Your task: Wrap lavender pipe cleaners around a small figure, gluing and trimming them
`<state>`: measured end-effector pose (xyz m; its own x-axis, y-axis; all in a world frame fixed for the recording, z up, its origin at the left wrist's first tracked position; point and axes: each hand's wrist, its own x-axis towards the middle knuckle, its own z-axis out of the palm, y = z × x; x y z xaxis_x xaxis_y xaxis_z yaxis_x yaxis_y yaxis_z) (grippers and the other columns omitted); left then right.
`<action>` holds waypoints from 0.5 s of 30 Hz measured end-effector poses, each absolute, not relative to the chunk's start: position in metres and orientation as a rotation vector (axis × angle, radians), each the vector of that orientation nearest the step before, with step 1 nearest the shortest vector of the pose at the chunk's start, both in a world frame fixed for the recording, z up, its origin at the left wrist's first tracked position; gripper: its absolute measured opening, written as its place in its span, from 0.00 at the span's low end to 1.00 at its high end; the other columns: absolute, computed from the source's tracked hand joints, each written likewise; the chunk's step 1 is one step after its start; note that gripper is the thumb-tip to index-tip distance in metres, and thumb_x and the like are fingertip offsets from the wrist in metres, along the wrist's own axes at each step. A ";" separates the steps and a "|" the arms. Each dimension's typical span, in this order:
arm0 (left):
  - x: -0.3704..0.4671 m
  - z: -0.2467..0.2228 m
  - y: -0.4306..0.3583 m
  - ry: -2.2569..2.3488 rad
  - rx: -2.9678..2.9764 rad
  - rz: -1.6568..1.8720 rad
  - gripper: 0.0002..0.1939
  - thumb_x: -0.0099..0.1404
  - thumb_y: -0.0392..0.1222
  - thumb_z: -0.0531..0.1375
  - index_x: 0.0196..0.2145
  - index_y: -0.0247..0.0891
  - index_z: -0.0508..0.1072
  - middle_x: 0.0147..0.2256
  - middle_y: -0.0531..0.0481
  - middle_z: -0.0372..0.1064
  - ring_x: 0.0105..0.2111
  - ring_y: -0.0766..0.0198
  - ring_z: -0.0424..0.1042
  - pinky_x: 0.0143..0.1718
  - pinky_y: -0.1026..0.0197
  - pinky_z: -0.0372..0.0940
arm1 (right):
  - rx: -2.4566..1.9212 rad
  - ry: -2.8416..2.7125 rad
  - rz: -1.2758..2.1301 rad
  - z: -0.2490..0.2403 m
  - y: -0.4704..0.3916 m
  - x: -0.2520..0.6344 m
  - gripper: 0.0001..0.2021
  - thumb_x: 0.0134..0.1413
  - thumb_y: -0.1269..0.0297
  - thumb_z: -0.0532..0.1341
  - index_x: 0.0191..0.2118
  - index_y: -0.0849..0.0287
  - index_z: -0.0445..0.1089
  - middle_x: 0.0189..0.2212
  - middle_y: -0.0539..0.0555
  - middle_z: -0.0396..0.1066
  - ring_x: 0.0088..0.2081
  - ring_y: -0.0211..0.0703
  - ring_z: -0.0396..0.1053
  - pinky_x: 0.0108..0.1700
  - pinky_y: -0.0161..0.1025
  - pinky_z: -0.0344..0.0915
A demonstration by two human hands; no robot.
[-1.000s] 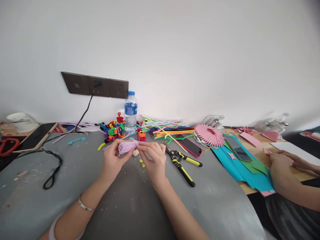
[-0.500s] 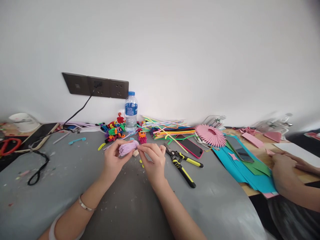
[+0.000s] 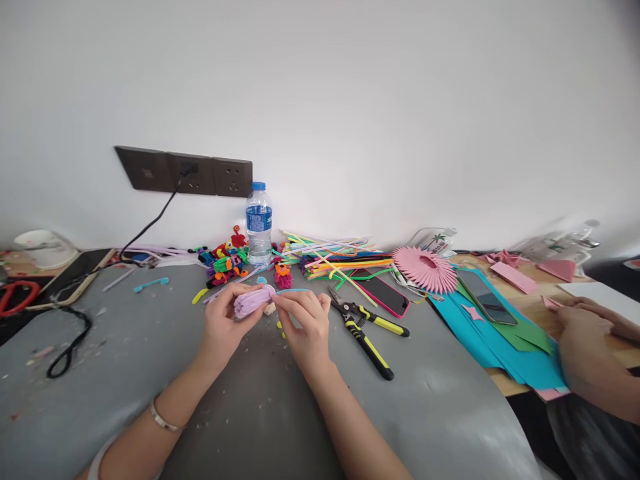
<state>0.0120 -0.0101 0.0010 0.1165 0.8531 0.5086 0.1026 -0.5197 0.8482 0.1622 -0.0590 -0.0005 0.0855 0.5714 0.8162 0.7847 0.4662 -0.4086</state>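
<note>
A lavender bundle of folded pipe cleaners [image 3: 249, 303] is gripped between the thumb and fingers of my left hand [image 3: 223, 320], above the grey table. My right hand [image 3: 306, 327] pinches at the bundle's right end; the small bit between those fingertips is mostly hidden. Just behind the right fingers a light blue pipe cleaner [image 3: 293, 291] shows. Beyond my hands stand a water bottle [image 3: 259, 230] and a heap of colourful pipe-cleaner figures [image 3: 225, 263]. Yellow-and-black pliers [image 3: 367, 333] lie to the right of my right hand, jaws toward the wall.
Loose pipe cleaners [image 3: 340, 257] lie along the wall near a pink-edged phone [image 3: 383, 293]. Farther right are a pink pleated paper ring [image 3: 425, 269] and blue paper sheets [image 3: 500, 347]. Another person's hands [image 3: 590, 327] work there. Red-handled scissors [image 3: 19, 298] and a black cord [image 3: 70, 347] lie left.
The view has shifted slightly, so things at the left sit farther left and those at the right farther right. Both hands keep nearly the same hold on the lavender bundle.
</note>
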 end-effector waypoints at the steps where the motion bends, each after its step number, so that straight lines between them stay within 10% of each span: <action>1: 0.012 0.001 -0.010 0.937 1.740 1.459 0.07 0.57 0.41 0.67 0.33 0.41 0.73 0.38 0.48 0.81 0.40 0.57 0.79 0.42 0.57 0.74 | -1.214 -1.595 -0.232 -0.001 -0.059 0.163 0.08 0.65 0.72 0.61 0.41 0.51 0.75 0.35 0.48 0.81 0.34 0.39 0.74 0.41 0.44 0.51; 15: 0.009 -0.008 -0.007 0.945 1.791 1.448 0.07 0.58 0.42 0.67 0.34 0.41 0.73 0.38 0.47 0.80 0.42 0.55 0.79 0.45 0.54 0.74 | -1.247 -1.609 -0.183 -0.006 -0.061 0.162 0.10 0.65 0.73 0.59 0.43 0.51 0.75 0.36 0.49 0.80 0.35 0.40 0.74 0.41 0.44 0.52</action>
<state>0.0091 -0.0069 -0.0084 0.1339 0.8430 0.5210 0.1375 -0.5365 0.8327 0.1623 -0.0612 -0.0060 0.0866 0.6195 0.7802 0.7789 0.4462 -0.4408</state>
